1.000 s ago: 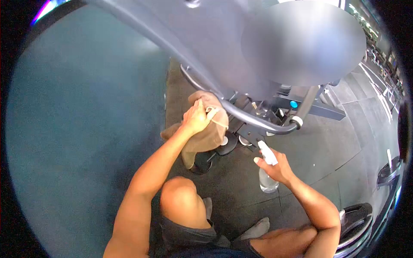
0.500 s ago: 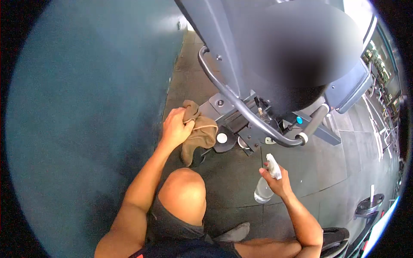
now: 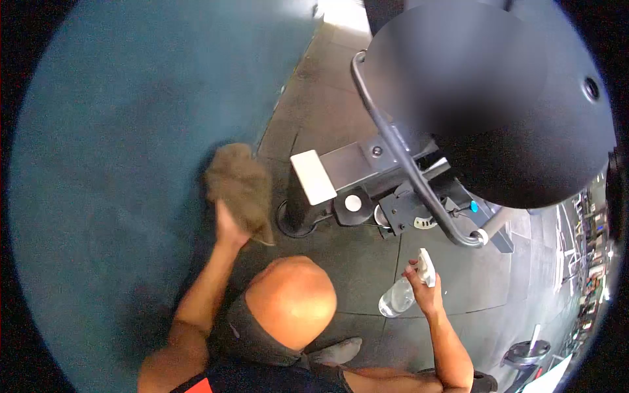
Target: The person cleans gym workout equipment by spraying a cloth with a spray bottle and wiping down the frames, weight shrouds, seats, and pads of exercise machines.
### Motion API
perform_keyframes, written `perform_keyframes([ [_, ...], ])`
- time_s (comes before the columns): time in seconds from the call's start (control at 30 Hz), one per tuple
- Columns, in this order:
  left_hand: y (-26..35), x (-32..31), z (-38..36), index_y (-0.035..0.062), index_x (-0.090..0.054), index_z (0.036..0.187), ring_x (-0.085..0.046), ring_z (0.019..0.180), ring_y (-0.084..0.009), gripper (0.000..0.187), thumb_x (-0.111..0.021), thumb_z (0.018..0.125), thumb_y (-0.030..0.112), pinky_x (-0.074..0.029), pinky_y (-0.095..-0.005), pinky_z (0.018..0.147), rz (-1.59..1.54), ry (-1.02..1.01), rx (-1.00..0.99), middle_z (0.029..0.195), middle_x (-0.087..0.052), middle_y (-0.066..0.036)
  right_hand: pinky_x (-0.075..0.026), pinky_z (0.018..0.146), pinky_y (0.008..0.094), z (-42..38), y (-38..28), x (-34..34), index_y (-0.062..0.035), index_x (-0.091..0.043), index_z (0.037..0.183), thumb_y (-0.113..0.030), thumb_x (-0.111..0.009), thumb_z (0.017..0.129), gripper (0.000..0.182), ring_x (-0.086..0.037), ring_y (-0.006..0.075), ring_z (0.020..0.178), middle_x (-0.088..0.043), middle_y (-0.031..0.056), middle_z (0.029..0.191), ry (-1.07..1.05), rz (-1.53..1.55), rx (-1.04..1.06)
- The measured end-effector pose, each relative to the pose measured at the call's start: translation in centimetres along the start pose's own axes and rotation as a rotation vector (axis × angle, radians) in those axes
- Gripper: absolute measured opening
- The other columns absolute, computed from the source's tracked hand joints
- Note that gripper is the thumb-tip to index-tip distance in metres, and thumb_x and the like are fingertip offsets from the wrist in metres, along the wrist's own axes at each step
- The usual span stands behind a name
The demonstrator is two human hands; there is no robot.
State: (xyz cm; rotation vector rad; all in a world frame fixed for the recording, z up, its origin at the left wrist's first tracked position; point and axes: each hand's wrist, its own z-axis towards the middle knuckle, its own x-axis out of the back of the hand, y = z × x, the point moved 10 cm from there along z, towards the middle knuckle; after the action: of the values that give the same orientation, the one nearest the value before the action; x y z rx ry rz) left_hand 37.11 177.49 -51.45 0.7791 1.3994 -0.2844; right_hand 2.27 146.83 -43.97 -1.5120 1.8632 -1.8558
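A brown cloth (image 3: pixel 244 182) is bunched over my left hand (image 3: pixel 230 228), which grips it in front of the dark wall. Motion smears the cloth, and it hides most of the fingers. My right hand (image 3: pixel 426 293) is wrapped around the neck of a clear spray bottle (image 3: pixel 397 299) with a white trigger head. The bottle is tilted, its base toward the left. To the right of the cloth is the exercise machine's metal frame (image 3: pixel 347 164), with a whitish rectangular end (image 3: pixel 313 177) facing me.
A curved grey handlebar (image 3: pixel 407 167) crosses above the frame, and a large black rounded part (image 3: pixel 544 150) fills the upper right. The dark wall (image 3: pixel 118 164) runs along the left. My bent knee (image 3: pixel 291 301) is between my arms, over the tiled floor (image 3: pixel 357 278).
My left hand has drawn the cloth leftward off the frame's end, uncovering the whitish rectangle. My right hand still holds the spray bottle, slightly lower. The camera view has shifted.
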Motion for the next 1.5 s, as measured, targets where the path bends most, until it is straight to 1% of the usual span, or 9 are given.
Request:
perform_keyframes([
  [0.17, -10.1, 5.1, 6.4, 0.0034, -0.036, 0.147, -0.041, 0.134, -0.0260, 0.066, -0.031, 0.104, 0.053, -0.036, -0.0422, 0.109, 0.753, 0.409, -0.298, 0.147, -0.042, -0.013, -0.051, 0.078, 0.0308, 0.0, 1.2, -1.1, 0.0015, -0.065, 0.116, -0.031, -0.074, 0.089, 0.044, -0.064, 0.0140, 0.084, -0.070, 0.0078, 0.090, 0.001, -0.030, -0.032],
  [0.43, -14.3, 21.4, 10.3, 0.0060, -0.032, 0.151, -0.037, 0.139, -0.0230, 0.061, -0.028, 0.107, 0.047, -0.026, -0.0375, 0.117, 0.476, 0.432, -0.087, 0.153, -0.038, -0.009, -0.051, 0.077, 0.0302, 0.1, -0.1, -1.1, 0.0008, -0.064, 0.114, -0.029, -0.071, 0.091, 0.039, -0.063, 0.0129, 0.083, -0.069, 0.0060, 0.089, 0.009, 0.012, 0.006],
  [0.6, -6.5, 2.9, 7.7, -0.0064, -0.041, 0.139, -0.036, 0.138, -0.0317, 0.062, -0.042, 0.101, 0.042, -0.028, -0.0427, 0.113, 0.822, 0.318, -0.204, 0.147, -0.041, -0.020, -0.050, 0.075, 0.0298, -0.9, 1.1, -1.4, 0.0009, -0.063, 0.115, -0.033, -0.072, 0.090, 0.043, -0.062, 0.0123, 0.082, -0.069, 0.0056, 0.088, -0.011, -0.004, -0.065],
  [0.7, -10.7, 10.4, 7.6, -0.0078, -0.051, 0.128, -0.039, 0.130, -0.0491, 0.042, -0.043, 0.092, 0.013, -0.028, -0.0518, 0.111, 1.658, 0.084, -0.817, 0.137, -0.045, -0.033, -0.051, 0.076, 0.0294, -0.7, 0.4, -0.7, 0.0000, -0.064, 0.116, -0.034, -0.073, 0.089, 0.044, -0.062, 0.0121, 0.083, -0.069, 0.0053, 0.088, -0.014, -0.024, -0.077],
  [0.9, -12.5, 7.5, 2.0, -0.0063, -0.044, 0.136, -0.032, 0.136, -0.0507, 0.054, -0.054, 0.089, 0.017, -0.024, -0.0565, 0.113, 1.236, 0.177, -0.537, 0.143, -0.039, -0.033, -0.051, 0.074, 0.0286, -0.7, 0.9, 0.3, -0.0009, -0.065, 0.115, -0.030, -0.074, 0.088, 0.041, -0.061, 0.0108, 0.081, -0.068, 0.0043, 0.086, 0.025, -0.039, -0.017],
  [1.1, -6.0, -15.4, 0.3, -0.0048, -0.037, 0.143, -0.025, 0.142, -0.0523, 0.070, -0.066, 0.086, 0.022, -0.021, -0.0613, 0.114, 1.493, -0.118, -1.091, 0.149, -0.033, -0.034, -0.050, 0.073, 0.0292, 0.0, 1.8, -1.1, -0.0010, -0.065, 0.114, -0.030, -0.074, 0.089, 0.039, -0.060, 0.0108, 0.081, -0.067, 0.0040, 0.087, -0.029, -0.021, -0.054],
  [1.17, -7.1, -20.5, 2.4, -0.0027, -0.036, 0.145, -0.028, 0.143, -0.0453, 0.067, -0.059, 0.093, 0.033, -0.019, -0.0594, 0.116, 2.030, -0.205, -0.867, 0.152, -0.035, -0.027, -0.050, 0.073, 0.0295, 0.4, 1.9, -1.2, -0.0012, -0.065, 0.114, -0.031, -0.074, 0.089, 0.039, -0.060, 0.0111, 0.081, -0.067, 0.0038, 0.087, -0.026, 0.047, -0.029],
  [1.27, -10.0, -22.8, 6.8, -0.0002, -0.039, 0.144, -0.031, 0.143, -0.0412, 0.057, -0.048, 0.100, 0.035, -0.020, -0.0528, 0.118, 1.809, -0.316, -0.572, 0.151, -0.035, -0.028, -0.050, 0.074, 0.0303, 0.3, 1.8, -1.2, -0.0011, -0.065, 0.114, -0.032, -0.073, 0.089, 0.041, -0.061, 0.0111, 0.081, -0.067, 0.0039, 0.086, -0.022, 0.082, -0.005],
  [1.5, -17.1, -26.2, 17.0, -0.0016, -0.035, 0.147, -0.025, 0.145, -0.0419, 0.059, -0.042, 0.101, 0.036, -0.016, -0.0514, 0.119, 1.335, -0.041, -0.709, 0.153, -0.032, -0.028, -0.051, 0.078, 0.0318, -0.1, 0.3, 0.2, -0.0006, -0.065, 0.117, -0.036, -0.071, 0.091, 0.045, -0.063, 0.0128, 0.084, -0.070, 0.0064, 0.089, 0.010, 0.079, -0.026],
])
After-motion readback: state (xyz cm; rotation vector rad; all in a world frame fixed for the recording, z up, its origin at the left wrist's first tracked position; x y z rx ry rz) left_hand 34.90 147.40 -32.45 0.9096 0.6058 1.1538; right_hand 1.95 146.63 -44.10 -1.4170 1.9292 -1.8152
